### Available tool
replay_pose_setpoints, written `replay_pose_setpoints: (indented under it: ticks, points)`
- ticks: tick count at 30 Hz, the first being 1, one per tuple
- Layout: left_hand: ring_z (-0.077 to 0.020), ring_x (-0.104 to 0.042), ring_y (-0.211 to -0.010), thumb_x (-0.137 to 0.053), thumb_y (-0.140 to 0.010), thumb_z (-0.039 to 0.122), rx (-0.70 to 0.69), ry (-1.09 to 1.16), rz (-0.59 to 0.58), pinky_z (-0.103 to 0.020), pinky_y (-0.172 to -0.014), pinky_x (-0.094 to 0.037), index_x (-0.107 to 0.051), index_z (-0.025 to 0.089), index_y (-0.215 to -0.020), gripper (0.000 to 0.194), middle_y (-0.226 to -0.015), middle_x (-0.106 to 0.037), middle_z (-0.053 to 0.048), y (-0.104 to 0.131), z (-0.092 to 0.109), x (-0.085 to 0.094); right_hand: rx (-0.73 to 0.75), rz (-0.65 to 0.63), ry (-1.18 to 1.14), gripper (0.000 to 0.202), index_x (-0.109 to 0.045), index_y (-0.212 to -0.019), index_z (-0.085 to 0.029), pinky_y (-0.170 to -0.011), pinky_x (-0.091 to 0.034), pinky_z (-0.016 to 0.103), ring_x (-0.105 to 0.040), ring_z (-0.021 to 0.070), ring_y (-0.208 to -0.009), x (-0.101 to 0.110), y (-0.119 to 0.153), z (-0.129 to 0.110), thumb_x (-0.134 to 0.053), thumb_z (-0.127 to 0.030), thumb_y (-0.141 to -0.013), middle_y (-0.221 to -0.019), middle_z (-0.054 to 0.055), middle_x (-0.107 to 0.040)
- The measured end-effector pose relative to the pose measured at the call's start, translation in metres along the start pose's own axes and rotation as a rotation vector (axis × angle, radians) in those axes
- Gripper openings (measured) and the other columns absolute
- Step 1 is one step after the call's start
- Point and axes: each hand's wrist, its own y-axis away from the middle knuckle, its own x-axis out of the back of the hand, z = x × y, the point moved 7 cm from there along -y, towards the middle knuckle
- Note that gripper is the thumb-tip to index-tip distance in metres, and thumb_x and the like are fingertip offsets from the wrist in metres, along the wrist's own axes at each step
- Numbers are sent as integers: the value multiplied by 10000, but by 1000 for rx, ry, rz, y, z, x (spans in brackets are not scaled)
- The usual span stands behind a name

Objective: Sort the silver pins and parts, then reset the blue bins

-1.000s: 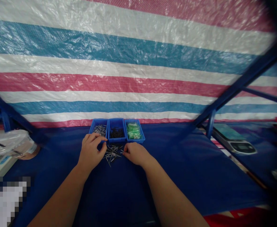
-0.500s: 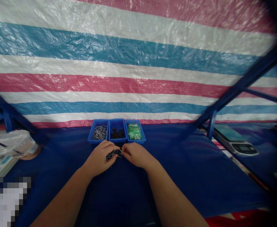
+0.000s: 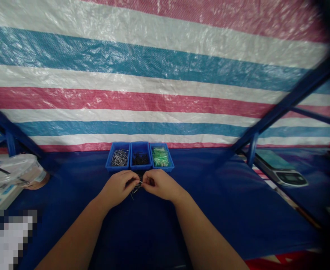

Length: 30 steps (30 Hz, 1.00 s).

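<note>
Close together in front of three blue bins, both hands are closed in pinches. My left hand (image 3: 121, 187) and my right hand (image 3: 159, 183) meet at a small, light piece between their fingertips, too small to name. Several thin metal pins (image 3: 136, 188) lie on the blue table just below and between the fingertips. Silvery nails (image 3: 120, 157) fill the left bin, small dark pieces (image 3: 140, 158) the middle one, and green plastic packets (image 3: 160, 156) the right one.
A digital scale (image 3: 290, 177) sits at the right beyond a blue metal frame (image 3: 277, 108). At the left are a lidded clear tub (image 3: 31, 174) and a white power strip (image 3: 1, 198). A striped sheet (image 3: 153, 90) hangs behind the blue table (image 3: 223, 202).
The dark pieces and pins that were under my left fingers now show less. Both hands have drawn slightly closer, with their fingertips pinched together over the pins.
</note>
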Motion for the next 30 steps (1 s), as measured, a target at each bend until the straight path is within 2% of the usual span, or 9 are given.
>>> replay_pose_setpoints:
  ticks: [3,7,9,11,14,19,22,26,30]
  points:
    - [-179,-639,-816,-502,-958,302,17,-32,87,-305,-750,-480,-666,220,-911,189,-867,-698,-28,0,-4,8,-39,55,-4,61,-653,-905,-176,-623,-363,221,-562,116,-667,7,0,2,-652,-219,-861,-746,-7,-644]
    - [-179,-616,-731,-549,-935,385,209,-174,465,-304,-708,-461,-683,211,-883,226,-794,-687,-23,11,-24,40,-118,96,6,171,-627,-982,-180,-607,-355,220,-568,111,-647,15,3,17,-689,-248,-839,-726,-21,-647]
    - [-172,-594,-649,-606,-889,452,341,-254,558,-286,-628,-427,-681,219,-810,257,-706,-661,-3,18,-36,51,-166,54,41,143,-638,-925,-180,-587,-343,220,-563,109,-630,13,6,27,-702,-250,-818,-710,-22,-646]
    - [-163,-578,-595,-636,-856,478,407,-286,545,-270,-567,-386,-666,225,-751,276,-655,-645,13,21,-45,54,-221,-8,85,145,-658,-875,-181,-575,-338,222,-569,115,-635,8,8,36,-733,-255,-775,-727,-12,-663]
    - [-152,-572,-577,-623,-861,453,419,-280,509,-259,-547,-365,-639,220,-726,270,-637,-636,20,20,-49,52,-281,-82,152,151,-691,-862,-187,-585,-354,227,-596,132,-669,0,8,45,-750,-241,-734,-779,7,-696]
    - [-137,-553,-570,-601,-870,386,311,-244,446,-254,-547,-375,-605,203,-715,239,-631,-614,15,14,-39,43,-302,-120,296,84,-721,-857,-191,-628,-373,248,-636,167,-759,-7,6,45,-646,-212,-825,-854,51,-719]
    - [-143,-566,-608,-591,-879,353,182,-171,333,-266,-586,-424,-643,201,-800,180,-675,-631,2,7,-28,32,-241,-95,313,127,-702,-912,-184,-651,-370,260,-631,179,-779,-5,7,36,-594,-246,-889,-865,62,-710]
    - [-164,-637,-764,-567,-915,315,18,-53,140,-302,-735,-502,-688,216,-1006,181,-860,-703,-38,2,-12,14,-101,-69,166,128,-652,-946,-177,-651,-359,239,-592,144,-739,1,7,14,-537,-232,-938,-862,39,-685]
    - [-184,-667,-866,-542,-942,296,-56,-34,8,-320,-793,-514,-711,233,-999,190,-929,-727,-52,1,-2,3,-32,-68,70,110,-624,-929,-173,-612,-329,225,-550,119,-673,3,6,2,-518,-197,-940,-790,10,-656]
